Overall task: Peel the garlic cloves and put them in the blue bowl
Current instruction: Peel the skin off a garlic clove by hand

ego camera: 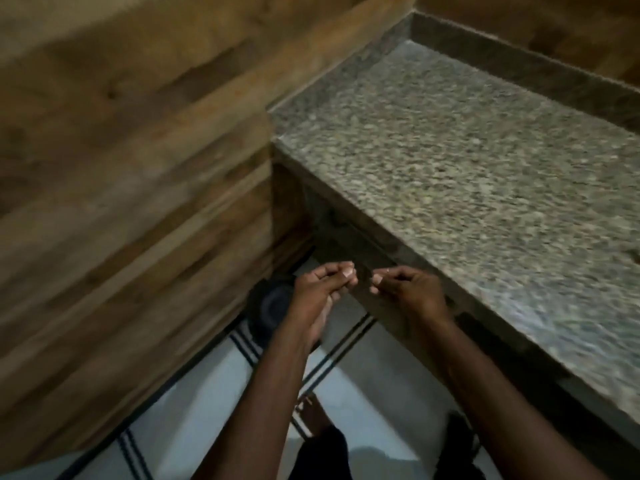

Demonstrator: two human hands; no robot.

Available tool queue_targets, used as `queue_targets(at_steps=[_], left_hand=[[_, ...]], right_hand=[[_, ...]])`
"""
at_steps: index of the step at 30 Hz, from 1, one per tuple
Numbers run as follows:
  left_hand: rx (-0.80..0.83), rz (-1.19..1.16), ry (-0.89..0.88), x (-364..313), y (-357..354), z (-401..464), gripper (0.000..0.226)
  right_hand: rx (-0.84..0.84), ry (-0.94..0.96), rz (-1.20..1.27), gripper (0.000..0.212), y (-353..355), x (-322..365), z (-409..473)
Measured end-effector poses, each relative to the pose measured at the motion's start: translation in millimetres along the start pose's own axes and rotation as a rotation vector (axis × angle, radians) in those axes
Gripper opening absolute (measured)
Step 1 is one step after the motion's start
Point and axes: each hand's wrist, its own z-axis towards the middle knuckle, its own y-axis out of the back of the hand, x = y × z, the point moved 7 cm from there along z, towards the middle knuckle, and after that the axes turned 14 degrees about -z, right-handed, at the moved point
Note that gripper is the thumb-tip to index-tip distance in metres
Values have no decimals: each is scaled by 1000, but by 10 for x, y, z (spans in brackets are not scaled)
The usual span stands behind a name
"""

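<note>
No garlic clove and no blue bowl can be made out in the head view; the picture is blurred, and whether anything small is sitting between the fingertips cannot be told.

The person's 2 bare hands are hanging side by side in front of the speckled grey-green granite countertop, near its front edge and lower than its top surface. The left hand is pointing its fingers up and to the right, with the fingers drawn together toward the thumb so that the tips are meeting in a pinch. The right hand is lying palm down with its knuckles up and its fingers curled under, the thumb tip pointing left toward the other hand. The 2 sets of fingertips are sitting close together with a narrow gap between them. Both hands are looking closed at the fingertips, but what they are gripping, if anything, cannot be told.

To the left, a brown wooden-plank wall is filling most of the frame and meeting the end of the counter. A raised dark stone ledge is running along the far side of the countertop. Below the hands, a pale tiled floor with dark double lines is showing, and a round dark object is sitting on it just behind the left hand. A bare foot is standing on the floor between the 2 forearms.
</note>
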Motion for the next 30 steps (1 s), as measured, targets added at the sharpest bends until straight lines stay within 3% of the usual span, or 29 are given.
queue_targets(at_steps=[9, 13, 17, 22, 30], left_hand=[[-176, -99, -35, -856, 1495, 174, 16], [-246, -119, -38, -886, 1974, 252, 14], [-330, -138, -16, -746, 2428, 466, 10], [-400, -115, 56, -415, 2947, 789, 11], [-515, -7, 155, 197, 3683, 1443, 14]], right_hand=[[152, -10, -156, 2, -1586, -62, 356], [172, -37, -177, 18, -1968, -262, 541], [138, -97, -258, 24, -2201, -590, 729], [121, -228, -447, 5, -2475, -1343, 1194], [155, -444, -557, 9, -2810, -2300, 1935]])
